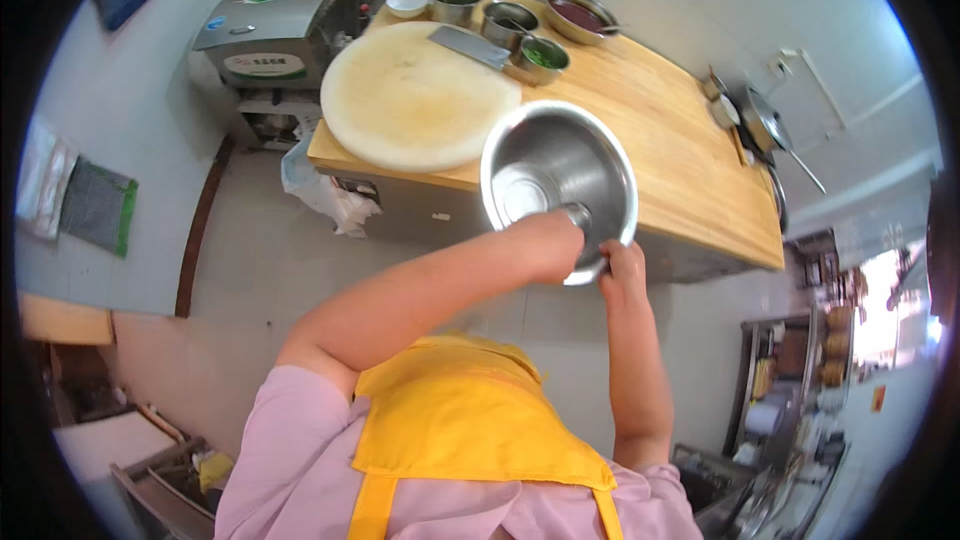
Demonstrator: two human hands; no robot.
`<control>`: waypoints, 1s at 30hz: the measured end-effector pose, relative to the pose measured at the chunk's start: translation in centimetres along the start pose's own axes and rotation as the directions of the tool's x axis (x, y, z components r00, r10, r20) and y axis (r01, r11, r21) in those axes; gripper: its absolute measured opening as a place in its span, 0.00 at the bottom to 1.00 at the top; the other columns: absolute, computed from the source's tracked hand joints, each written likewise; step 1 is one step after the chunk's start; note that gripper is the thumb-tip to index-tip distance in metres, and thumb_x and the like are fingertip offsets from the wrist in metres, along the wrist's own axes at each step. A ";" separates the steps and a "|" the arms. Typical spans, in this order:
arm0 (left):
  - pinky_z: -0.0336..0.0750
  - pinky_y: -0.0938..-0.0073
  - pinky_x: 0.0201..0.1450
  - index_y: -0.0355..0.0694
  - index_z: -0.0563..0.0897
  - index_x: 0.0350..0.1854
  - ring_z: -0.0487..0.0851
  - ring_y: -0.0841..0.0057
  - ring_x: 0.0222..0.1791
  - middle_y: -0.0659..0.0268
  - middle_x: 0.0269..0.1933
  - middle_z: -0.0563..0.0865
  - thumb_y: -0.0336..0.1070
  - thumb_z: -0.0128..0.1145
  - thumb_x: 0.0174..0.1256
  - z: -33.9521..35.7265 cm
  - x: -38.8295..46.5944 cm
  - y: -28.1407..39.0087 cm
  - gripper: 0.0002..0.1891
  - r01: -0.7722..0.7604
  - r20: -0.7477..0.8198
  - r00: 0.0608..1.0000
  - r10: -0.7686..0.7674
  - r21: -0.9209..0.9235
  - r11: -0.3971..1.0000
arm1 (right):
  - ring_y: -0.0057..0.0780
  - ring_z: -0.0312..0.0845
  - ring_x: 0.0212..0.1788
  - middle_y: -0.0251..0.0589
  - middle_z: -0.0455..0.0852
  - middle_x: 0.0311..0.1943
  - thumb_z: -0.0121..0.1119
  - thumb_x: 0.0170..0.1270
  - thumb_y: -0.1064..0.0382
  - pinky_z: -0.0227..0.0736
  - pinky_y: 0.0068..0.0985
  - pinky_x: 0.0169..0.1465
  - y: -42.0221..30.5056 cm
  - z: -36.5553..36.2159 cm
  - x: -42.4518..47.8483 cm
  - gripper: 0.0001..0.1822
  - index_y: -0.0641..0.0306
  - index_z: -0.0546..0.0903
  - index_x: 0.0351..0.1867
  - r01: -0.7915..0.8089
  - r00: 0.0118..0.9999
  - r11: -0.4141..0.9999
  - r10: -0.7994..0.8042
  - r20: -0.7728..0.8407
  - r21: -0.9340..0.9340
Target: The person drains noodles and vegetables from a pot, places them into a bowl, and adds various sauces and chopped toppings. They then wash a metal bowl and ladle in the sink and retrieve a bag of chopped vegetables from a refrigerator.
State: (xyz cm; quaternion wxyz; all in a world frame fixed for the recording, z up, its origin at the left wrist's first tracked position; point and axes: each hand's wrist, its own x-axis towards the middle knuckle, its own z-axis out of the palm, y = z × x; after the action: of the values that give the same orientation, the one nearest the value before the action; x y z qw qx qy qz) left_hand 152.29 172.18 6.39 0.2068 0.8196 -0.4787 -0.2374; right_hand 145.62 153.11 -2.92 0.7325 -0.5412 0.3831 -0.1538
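A deep stainless-steel mixing bowl (589, 154) is tilted with its mouth towards me, over the front edge of the wooden worktop (637, 120). My right hand (624, 264) grips its near right rim, thumb and fingers pinching the edge. Reaching across from the left, my left hand (553, 241) is at the near side of the mouth, bent over the rim. Its fingers are largely hidden, and a shiny patch by them could be metal or a reflection. No food shows inside the bowl.
A round cutting board (420, 97) bears a cleaver (469, 46). Behind stand a pot of chopped greens (544, 56), a bowl of dark red sauce (581, 15) and other steel containers. Pans (765, 120) sit at the right end. Left is a grey machine (281, 22); a plastic bag (330, 191) hangs nearby.
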 end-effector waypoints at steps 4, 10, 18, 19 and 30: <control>0.78 0.60 0.38 0.30 0.82 0.36 0.84 0.56 0.35 0.49 0.28 0.84 0.33 0.50 0.54 -5.2 1.6 -3.6 0.13 0.223 -0.133 0.962 -0.238 -0.117 0.968 | 0.31 0.71 0.31 0.41 0.74 0.29 0.52 0.48 0.80 0.67 0.29 0.32 -3.2 8.8 9.7 0.11 0.72 0.75 0.36 -0.119 0.967 0.992 0.125 0.222 -0.042; 0.75 0.70 0.46 0.35 0.75 0.53 0.81 0.64 0.44 0.52 0.50 0.78 0.43 0.53 0.63 -5.5 -0.4 -6.3 0.20 0.220 -0.739 0.595 -0.315 -0.227 0.949 | 0.33 0.71 0.31 0.41 0.73 0.30 0.52 0.50 0.79 0.72 0.29 0.33 -3.5 21.1 26.0 0.11 0.70 0.74 0.37 -0.190 0.872 0.962 0.258 0.415 -0.198; 0.77 0.75 0.34 0.37 0.78 0.49 0.82 0.75 0.32 0.62 0.41 0.83 0.33 0.52 0.66 11.8 -8.7 -14.4 0.12 0.226 -0.516 0.321 -0.794 -0.772 0.594 | 0.34 0.72 0.35 0.40 0.77 0.33 0.60 0.58 0.70 0.74 0.31 0.38 -5.3 31.3 31.3 0.12 0.68 0.79 0.43 -0.019 0.762 0.933 0.247 0.599 -0.360; 0.77 0.75 0.33 0.37 0.78 0.49 0.82 0.77 0.32 0.63 0.40 0.84 0.33 0.51 0.66 14.8 -9.8 -14.5 0.12 0.241 -0.435 0.258 -0.863 -0.836 0.493 | 0.31 0.74 0.38 0.39 0.78 0.34 0.62 0.61 0.63 0.75 0.29 0.40 -5.6 32.5 27.5 0.12 0.67 0.78 0.43 -0.099 0.749 0.953 0.261 0.609 -0.287; 0.76 0.64 0.44 0.42 0.80 0.51 0.82 0.57 0.43 0.53 0.42 0.84 0.38 0.50 0.64 26.2 6.8 -12.1 0.15 0.408 -0.220 0.433 -0.874 -0.817 0.408 | 0.35 0.80 0.46 0.47 0.85 0.41 0.33 0.74 0.44 0.69 0.32 0.56 -2.7 3.2 20.1 0.32 0.74 0.80 0.46 0.527 0.656 0.759 -0.079 0.750 -0.382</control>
State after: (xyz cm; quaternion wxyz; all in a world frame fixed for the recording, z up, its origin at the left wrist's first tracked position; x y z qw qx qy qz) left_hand 148.10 168.78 -22.78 0.5071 0.8369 0.1241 -0.1647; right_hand 161.71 141.38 -8.05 0.5844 -0.8095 0.0050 0.0563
